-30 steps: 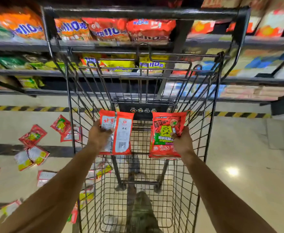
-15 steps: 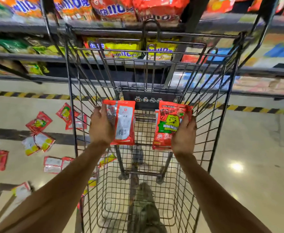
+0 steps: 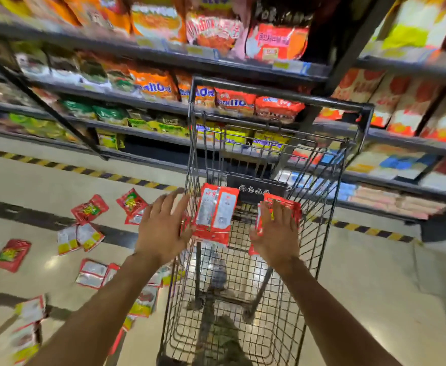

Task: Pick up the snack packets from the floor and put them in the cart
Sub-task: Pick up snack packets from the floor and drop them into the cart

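Both grips are being loosened since a moment ago; the left hand [image 3: 161, 228] is being held open and empty beside one snack packet [image 3: 215, 215], the right hand [image 3: 277, 233] spread flat on another packet [image 3: 293, 207], both inside the cart [image 3: 280, 100]; being dropped from this height, either could be snagged on the wire wall.

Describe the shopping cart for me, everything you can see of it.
The cart is black wire mesh, seemingly metal, with a thick bar across its far end and a dark plaque of round icons below it. It stands upright on the pale floor before stocked shelves. Two red packets are inside it, near the plaque.
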The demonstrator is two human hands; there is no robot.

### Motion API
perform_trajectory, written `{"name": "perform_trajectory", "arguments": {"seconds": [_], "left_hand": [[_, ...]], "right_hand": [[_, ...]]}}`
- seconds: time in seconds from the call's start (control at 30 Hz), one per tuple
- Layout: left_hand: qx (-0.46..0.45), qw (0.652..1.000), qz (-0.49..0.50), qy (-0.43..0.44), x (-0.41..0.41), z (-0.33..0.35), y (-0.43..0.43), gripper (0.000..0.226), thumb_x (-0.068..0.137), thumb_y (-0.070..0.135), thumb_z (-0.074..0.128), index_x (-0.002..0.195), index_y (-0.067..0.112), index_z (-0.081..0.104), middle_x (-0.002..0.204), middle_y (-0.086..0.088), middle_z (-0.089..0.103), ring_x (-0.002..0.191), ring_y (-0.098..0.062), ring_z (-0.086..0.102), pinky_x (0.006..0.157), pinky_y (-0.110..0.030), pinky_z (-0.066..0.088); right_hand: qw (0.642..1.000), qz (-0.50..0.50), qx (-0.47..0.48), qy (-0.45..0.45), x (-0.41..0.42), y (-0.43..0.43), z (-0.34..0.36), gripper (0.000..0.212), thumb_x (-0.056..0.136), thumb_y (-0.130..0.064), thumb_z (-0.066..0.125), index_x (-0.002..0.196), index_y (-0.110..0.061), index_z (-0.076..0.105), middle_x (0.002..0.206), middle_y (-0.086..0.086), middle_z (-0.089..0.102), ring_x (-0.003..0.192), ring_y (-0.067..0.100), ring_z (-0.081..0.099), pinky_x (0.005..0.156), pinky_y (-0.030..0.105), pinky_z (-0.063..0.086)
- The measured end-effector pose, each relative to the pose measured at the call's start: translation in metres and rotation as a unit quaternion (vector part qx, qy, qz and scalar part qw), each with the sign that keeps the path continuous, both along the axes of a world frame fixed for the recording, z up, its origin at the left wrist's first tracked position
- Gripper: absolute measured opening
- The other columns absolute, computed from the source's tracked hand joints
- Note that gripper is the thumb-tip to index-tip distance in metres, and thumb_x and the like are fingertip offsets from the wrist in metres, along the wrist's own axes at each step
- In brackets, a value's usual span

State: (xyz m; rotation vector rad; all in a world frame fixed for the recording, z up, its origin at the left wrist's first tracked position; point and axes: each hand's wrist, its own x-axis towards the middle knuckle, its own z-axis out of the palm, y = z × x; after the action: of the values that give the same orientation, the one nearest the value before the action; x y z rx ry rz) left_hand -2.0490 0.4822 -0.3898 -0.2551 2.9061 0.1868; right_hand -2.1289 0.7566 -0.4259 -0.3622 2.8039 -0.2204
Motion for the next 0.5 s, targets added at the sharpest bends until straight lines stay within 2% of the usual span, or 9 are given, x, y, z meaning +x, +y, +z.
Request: {"name": "perform_trajectory", "arguments": {"seconds": [0.07,0.17,0.23,0.33,0.4,0.5], "left_hand": [[-0.004,1.0,0.025,0.006,0.028,0.024,-0.024,0.081,0.09,0.07,0.029,0.161,0.032,0.022,0.167,-0.008,0.029,0.152,-0.036,0.027,0.119,-0.058,0.028],[-0.006,0.997,0.067,0.028,0.082,0.057,-0.067,0.084,0.089,0.074,0.025,0.162,0.033,0.021,0.168,-0.007,0.026,0.153,-0.037,0.026,0.118,-0.059,0.029],[-0.016,0.994,0.096,0.046,0.126,0.078,-0.099,0.084,0.089,0.074,0.03,0.161,0.031,0.024,0.168,-0.007,0.027,0.151,-0.037,0.028,0.116,-0.06,0.031],[-0.02,0.985,0.153,0.073,0.207,0.103,-0.149,0.083,0.093,0.069,0.048,0.162,0.035,0.017,0.17,-0.005,0.02,0.154,-0.034,0.022,0.12,-0.058,0.027],[-0.029,0.977,0.187,0.094,0.271,0.118,-0.18,0.083,0.093,0.069,0.05,0.162,0.035,0.019,0.17,-0.005,0.021,0.154,-0.035,0.023,0.119,-0.057,0.027],[-0.043,0.964,0.237,0.116,0.38,0.14,-0.228,0.082,0.089,0.07,0.051,0.159,0.031,0.029,0.165,-0.008,0.032,0.149,-0.037,0.033,0.114,-0.058,0.035]], "right_hand": [[0.999,0.034,-0.002,0.016,0.015,-0.029,0.03,0.082,0.093,-0.063,0.053,0.159,-0.021,0.03,0.164,0.018,0.029,0.152,0.04,0.024,0.122,0.055,0.026],[0.992,0.099,0.002,0.074,0.046,-0.077,0.07,0.081,0.087,-0.066,0.049,0.151,-0.016,0.045,0.154,0.021,0.044,0.141,0.042,0.041,0.112,0.055,0.04],[0.985,0.139,-0.002,0.107,0.075,-0.113,0.093,0.082,0.085,-0.065,0.051,0.148,-0.013,0.047,0.151,0.023,0.048,0.137,0.045,0.046,0.109,0.056,0.044],[0.975,0.178,0.005,0.137,0.131,-0.173,0.127,0.087,0.08,-0.066,0.066,0.148,-0.016,0.047,0.153,0.02,0.046,0.141,0.042,0.043,0.112,0.056,0.042],[0.967,0.207,0.007,0.15,0.177,-0.213,0.146,0.089,0.082,-0.07,0.061,0.151,-0.017,0.042,0.158,0.018,0.041,0.145,0.04,0.038,0.116,0.054,0.037],[0.957,0.247,-0.001,0.154,0.256,-0.274,0.17,0.087,0.087,-0.07,0.058,0.155,-0.02,0.037,0.162,0.017,0.035,0.149,0.039,0.032,0.119,0.053,0.034]]}}
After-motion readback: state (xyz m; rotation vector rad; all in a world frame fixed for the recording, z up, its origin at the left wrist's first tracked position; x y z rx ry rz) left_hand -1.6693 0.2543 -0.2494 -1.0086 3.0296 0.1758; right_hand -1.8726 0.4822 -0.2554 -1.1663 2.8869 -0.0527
